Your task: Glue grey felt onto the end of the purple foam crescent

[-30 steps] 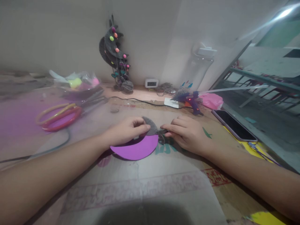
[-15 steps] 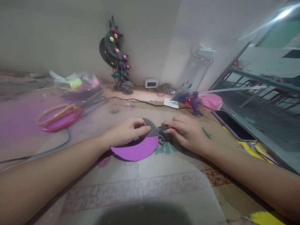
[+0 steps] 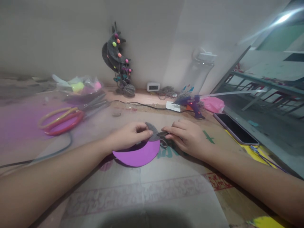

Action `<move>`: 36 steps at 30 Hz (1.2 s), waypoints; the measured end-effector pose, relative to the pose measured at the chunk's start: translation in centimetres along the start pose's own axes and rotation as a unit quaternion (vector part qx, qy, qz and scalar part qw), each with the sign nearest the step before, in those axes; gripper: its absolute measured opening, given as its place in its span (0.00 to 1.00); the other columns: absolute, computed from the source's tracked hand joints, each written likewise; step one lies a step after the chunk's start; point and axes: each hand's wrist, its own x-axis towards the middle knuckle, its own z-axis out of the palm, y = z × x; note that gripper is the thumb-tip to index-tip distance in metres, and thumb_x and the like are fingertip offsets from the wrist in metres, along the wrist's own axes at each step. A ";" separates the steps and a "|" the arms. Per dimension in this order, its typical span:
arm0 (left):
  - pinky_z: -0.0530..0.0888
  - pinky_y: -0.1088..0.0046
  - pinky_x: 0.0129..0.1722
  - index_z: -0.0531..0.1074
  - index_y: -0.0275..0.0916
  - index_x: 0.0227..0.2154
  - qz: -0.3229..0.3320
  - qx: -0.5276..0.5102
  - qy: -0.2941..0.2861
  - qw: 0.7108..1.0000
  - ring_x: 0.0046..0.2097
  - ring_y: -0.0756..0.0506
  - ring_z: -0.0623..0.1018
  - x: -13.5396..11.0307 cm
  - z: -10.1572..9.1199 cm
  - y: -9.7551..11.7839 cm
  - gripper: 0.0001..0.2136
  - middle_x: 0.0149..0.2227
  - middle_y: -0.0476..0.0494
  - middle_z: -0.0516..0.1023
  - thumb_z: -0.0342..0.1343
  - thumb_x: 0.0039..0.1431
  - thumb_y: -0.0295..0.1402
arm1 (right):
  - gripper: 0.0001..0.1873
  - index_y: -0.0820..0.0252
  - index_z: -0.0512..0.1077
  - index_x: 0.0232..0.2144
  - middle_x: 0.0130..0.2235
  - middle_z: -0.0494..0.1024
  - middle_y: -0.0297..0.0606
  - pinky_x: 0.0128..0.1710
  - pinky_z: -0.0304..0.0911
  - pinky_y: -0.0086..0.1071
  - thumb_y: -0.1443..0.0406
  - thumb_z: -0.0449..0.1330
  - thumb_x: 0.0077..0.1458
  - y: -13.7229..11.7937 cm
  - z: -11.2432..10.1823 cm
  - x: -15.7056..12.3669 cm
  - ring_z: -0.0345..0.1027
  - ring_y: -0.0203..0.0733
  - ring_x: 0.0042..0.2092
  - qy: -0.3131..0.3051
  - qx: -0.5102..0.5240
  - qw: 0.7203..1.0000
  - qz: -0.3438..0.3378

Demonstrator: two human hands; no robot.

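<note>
A crescent-shaped purple piece (image 3: 139, 155) with grey felt (image 3: 152, 129) over its upper part is pinched by my left hand (image 3: 133, 135), thumb on top. Just to the right, my right hand (image 3: 186, 134) closes its fingertips on a small dark, pointed thing (image 3: 163, 134) whose tip meets the grey felt's edge. Its kind I cannot make out, as the fingers cover most of it. A loop of grey cord (image 3: 163, 144) lies below that tip, beside the crescent.
Large scissors (image 3: 64, 123) with red and yellow handles lie left. A purple glue gun (image 3: 193, 104), its red light on, stands behind my right hand. A phone (image 3: 236, 128) lies at the right edge. Behind are a small clock (image 3: 153, 86) and grey crescents with pom-poms (image 3: 116, 52).
The view has tilted slightly, so everything sits a little lower. My right hand has shifted a touch left with the dark pointed thing; the left hand keeps its hold.
</note>
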 end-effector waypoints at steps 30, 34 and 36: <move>0.58 0.75 0.22 0.67 0.38 0.22 -0.010 -0.026 0.012 1.000 0.22 0.52 0.64 0.0 0.0 0.2 0.17 0.20 0.53 0.65 0.49 0.58 0.46 | 0.15 0.63 0.75 0.41 0.29 0.73 0.40 0.32 0.57 0.31 0.61 0.52 0.63 0.4 0.0 -0.1 0.64 0.39 0.31 0.007 0.061 0.998 0.032; 0.58 0.76 0.22 0.67 0.38 0.22 -0.006 -0.029 0.009 1.000 0.22 0.52 0.64 0.0 0.0 0.2 0.17 0.20 0.53 0.65 0.49 0.58 0.45 | 0.14 0.64 0.75 0.41 0.29 0.73 0.39 0.31 0.56 0.31 0.62 0.52 0.62 0.4 0.0 0.0 0.63 0.39 0.31 0.008 0.065 0.998 0.026; 0.58 0.76 0.21 0.67 0.38 0.23 -0.004 -0.026 0.009 1.000 0.22 0.52 0.64 0.0 0.0 0.1 0.17 0.20 0.52 0.65 0.50 0.58 0.45 | 0.14 0.63 0.75 0.41 0.29 0.73 0.39 0.31 0.55 0.30 0.62 0.52 0.62 0.4 0.0 0.0 0.63 0.38 0.31 0.005 0.064 0.998 0.028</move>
